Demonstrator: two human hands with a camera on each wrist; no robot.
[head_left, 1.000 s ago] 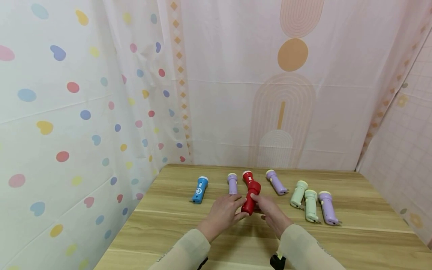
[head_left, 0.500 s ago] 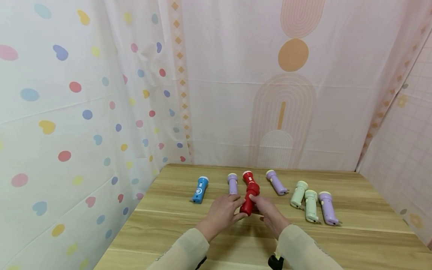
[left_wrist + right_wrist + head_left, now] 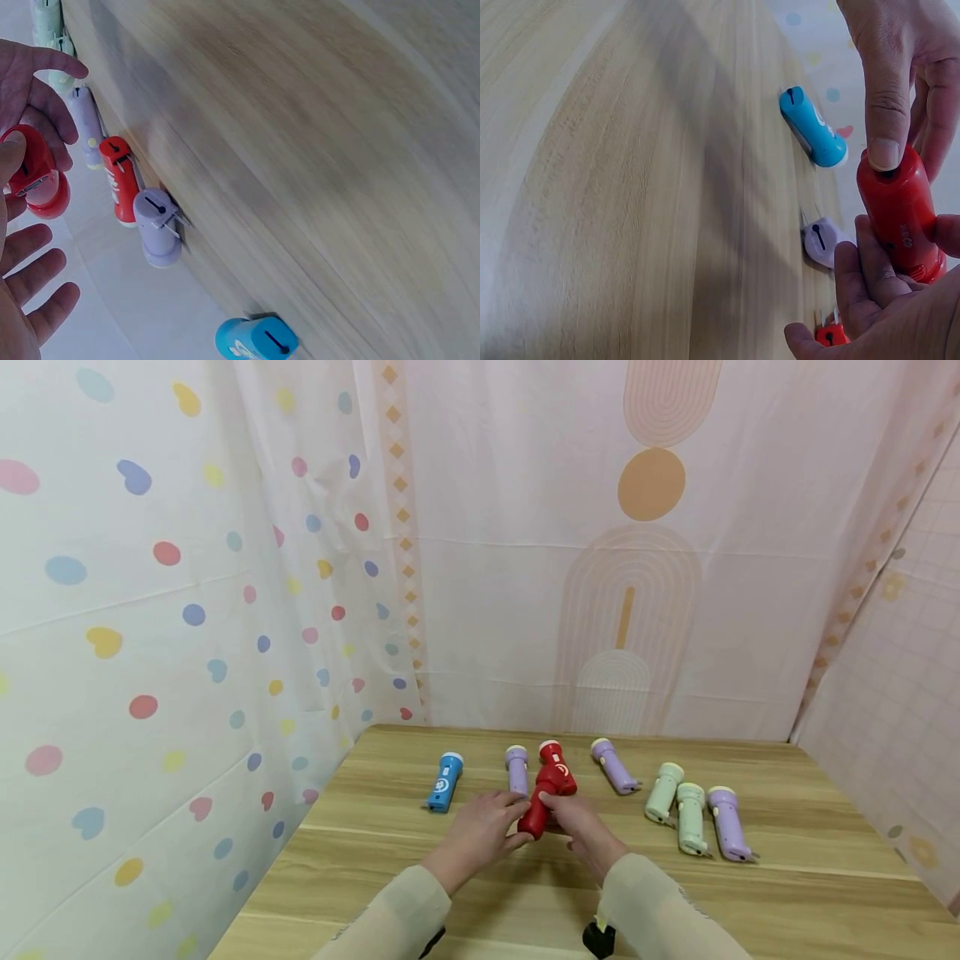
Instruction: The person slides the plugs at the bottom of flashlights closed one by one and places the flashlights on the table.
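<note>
Here we are over the wood-grained table [image 3: 540,914], and both my hands are on the red torch [image 3: 536,812], holding it just above the boards: my left hand [image 3: 477,831] pinches its tail, thumb on the end, while my right hand [image 3: 588,835] grips its body, thumb on top, fingers beneath. Past my fingertips lies the second red torch [image 3: 551,752]. Streaky brown grain runs sideways beneath my palms, and shadows fall across it. Ahead hangs the back curtain [image 3: 495,610], pale, with arches; well off to my left, the dotted curtain [image 3: 187,693]; well off to my right, the checked curtain [image 3: 900,668].
</note>
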